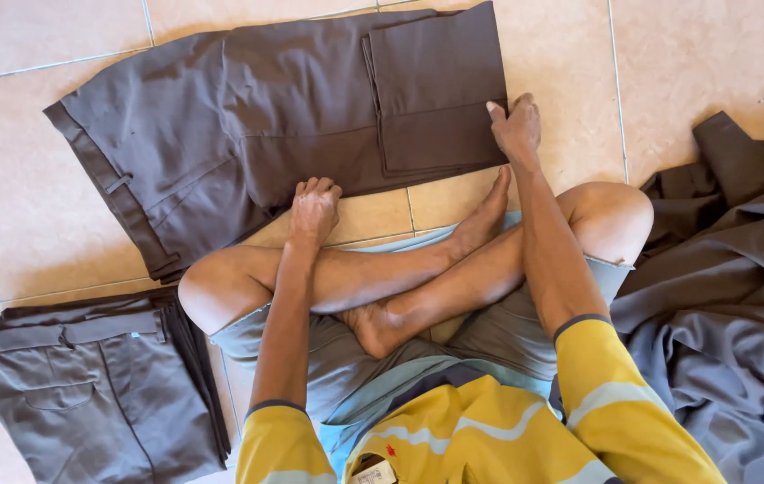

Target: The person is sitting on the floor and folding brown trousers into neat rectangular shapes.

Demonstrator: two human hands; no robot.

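A folded pair of grey-brown trousers (99,394) lies on the tiled floor (704,54), below and left of the left hand (313,208). A loose heap of grey-brown cloth (731,296) lies right of the right hand (514,130), well apart from it.

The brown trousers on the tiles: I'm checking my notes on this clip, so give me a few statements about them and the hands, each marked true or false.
1. The brown trousers lie on the tiled floor with the leg end folded back. True.
2. The right hand rests on the folded leg end. True.
3. The left hand is lifting the waistband. False: it is at the trousers' near edge, away from the waistband.
4. The folded trousers lie at the person's right. False: they lie at the left; a loose pile of cloth lies right.
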